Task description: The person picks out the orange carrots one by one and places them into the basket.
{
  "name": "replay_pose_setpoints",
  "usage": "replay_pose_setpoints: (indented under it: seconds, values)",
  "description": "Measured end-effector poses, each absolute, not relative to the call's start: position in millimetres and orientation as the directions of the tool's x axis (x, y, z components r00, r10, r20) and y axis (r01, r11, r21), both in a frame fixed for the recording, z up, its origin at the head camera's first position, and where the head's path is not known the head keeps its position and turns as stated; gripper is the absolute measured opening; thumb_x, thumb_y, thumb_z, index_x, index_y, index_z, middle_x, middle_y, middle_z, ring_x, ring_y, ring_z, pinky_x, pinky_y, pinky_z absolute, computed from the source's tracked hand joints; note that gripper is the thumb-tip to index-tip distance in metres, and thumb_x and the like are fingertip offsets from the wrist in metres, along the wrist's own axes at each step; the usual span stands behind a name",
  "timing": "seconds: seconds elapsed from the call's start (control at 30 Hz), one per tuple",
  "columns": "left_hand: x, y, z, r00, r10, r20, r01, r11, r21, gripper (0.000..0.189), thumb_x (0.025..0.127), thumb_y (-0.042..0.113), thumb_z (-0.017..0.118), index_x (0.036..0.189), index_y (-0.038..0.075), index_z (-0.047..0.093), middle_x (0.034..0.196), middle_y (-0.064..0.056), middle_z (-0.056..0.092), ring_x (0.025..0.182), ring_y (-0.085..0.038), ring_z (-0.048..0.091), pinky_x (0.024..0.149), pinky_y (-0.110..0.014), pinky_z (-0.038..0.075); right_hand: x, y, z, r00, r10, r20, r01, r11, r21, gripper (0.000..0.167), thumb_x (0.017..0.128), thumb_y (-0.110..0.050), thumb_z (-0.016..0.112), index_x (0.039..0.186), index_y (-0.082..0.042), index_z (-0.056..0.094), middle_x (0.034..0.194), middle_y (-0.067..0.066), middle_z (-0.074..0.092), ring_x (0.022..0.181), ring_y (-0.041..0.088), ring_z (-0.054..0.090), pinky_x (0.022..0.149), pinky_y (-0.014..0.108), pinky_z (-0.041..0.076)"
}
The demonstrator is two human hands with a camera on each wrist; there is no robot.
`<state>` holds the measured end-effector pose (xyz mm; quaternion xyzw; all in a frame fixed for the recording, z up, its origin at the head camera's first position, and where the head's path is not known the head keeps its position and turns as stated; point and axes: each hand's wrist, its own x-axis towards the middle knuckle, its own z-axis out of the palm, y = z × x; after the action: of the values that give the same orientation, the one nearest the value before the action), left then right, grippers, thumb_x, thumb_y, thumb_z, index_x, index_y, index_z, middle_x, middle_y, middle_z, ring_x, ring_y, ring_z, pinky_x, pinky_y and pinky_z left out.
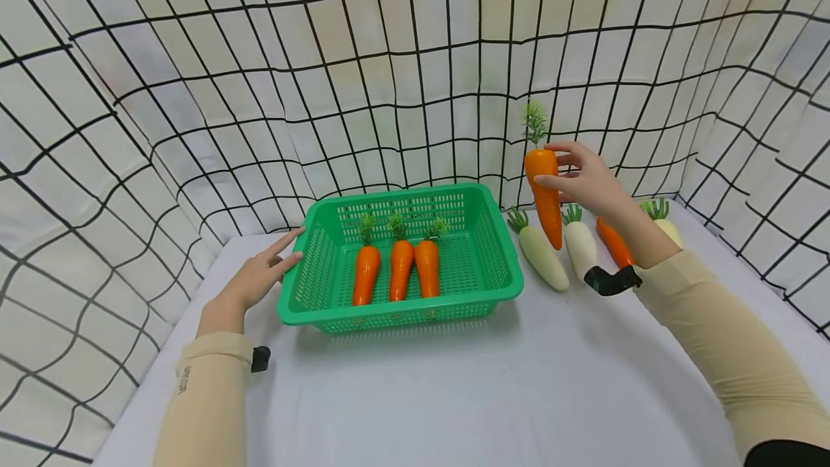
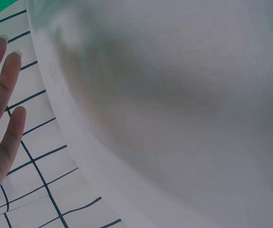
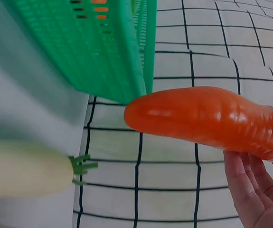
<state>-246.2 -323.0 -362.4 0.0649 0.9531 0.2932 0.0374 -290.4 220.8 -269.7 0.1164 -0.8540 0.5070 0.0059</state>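
Between its thumb and fingers, my right hand [image 1: 583, 177] holds a carrot [image 1: 545, 193] with a green leafy top, tip pointing down, above the table to the right of a green basket [image 1: 402, 316]. The right wrist view shows the same carrot [image 3: 202, 116] with the fingers around its thick end. Three carrots [image 1: 400, 265] lie side by side inside the basket. My left hand [image 1: 253, 279] has its fingers extended, with fingertips at the basket's left rim. In the left wrist view the left hand [image 2: 1, 104] shows spread fingers.
Right of the basket lie a pale green radish [image 1: 543, 258], a white radish [image 1: 580, 245], another carrot [image 1: 614, 242] and a further pale radish [image 1: 664, 225], partly hidden by the right arm. A white wall with a black grid [image 1: 389, 78] encloses the table [image 1: 402, 402].
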Motion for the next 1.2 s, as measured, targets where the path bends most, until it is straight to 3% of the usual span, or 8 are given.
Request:
replay_pose_setpoints:
  seconds: [0.3,0.63,0.97,1.2]
  values:
    - [-244.6,-323.6,-362.6,-0.989,0.141,-0.033,0.098,0.820,0.564,0.070,0.107,0.057,0.042,0.166,0.028,0.019,0.130,-0.030,0.061,0.103,-0.036,0.061,0.090,-0.068,0.045,-303.7,185.4,-266.8,-0.961,-0.260,0.094,-0.194,0.394,-0.898,0.066,0.102,-0.021,0.066,0.158,-0.010,0.034,0.148,0.023,0.043,0.121,0.041,0.059,0.095,0.048,0.056]
    - [-245.0,-321.1,-360.9,-0.989,0.142,-0.040,0.094,0.816,0.571,0.070,0.107,0.055,0.043,0.166,0.028,0.019,0.132,-0.032,0.060,0.104,-0.038,0.062,0.092,-0.072,0.044,-324.2,152.0,-273.2,-0.958,-0.282,0.046,-0.147,0.350,-0.925,0.063,0.101,-0.021,0.067,0.156,-0.012,0.038,0.146,0.020,0.045,0.120,0.037,0.058,0.094,0.047,0.056]
    - [-244.6,-321.5,-362.6,-0.990,0.136,-0.033,0.093,0.813,0.574,0.069,0.107,0.056,0.041,0.166,0.029,0.018,0.134,-0.033,0.058,0.105,-0.040,0.061,0.093,-0.073,0.043,-342.7,122.5,-286.1,-0.952,-0.307,-0.010,-0.029,0.125,-0.992,0.066,0.103,-0.014,0.063,0.160,-0.010,0.030,0.152,0.022,0.040,0.129,0.039,0.050,0.106,0.054,0.046]
    - [-245.3,-320.7,-363.8,-0.990,0.137,-0.030,0.094,0.811,0.577,0.069,0.107,0.056,0.042,0.166,0.028,0.018,0.135,-0.034,0.058,0.105,-0.039,0.061,0.093,-0.072,0.043,-347.0,101.5,-298.5,-0.957,-0.286,-0.047,0.019,0.102,-0.995,0.067,0.102,-0.014,0.064,0.160,-0.013,0.031,0.153,0.021,0.040,0.128,0.039,0.051,0.104,0.052,0.048]
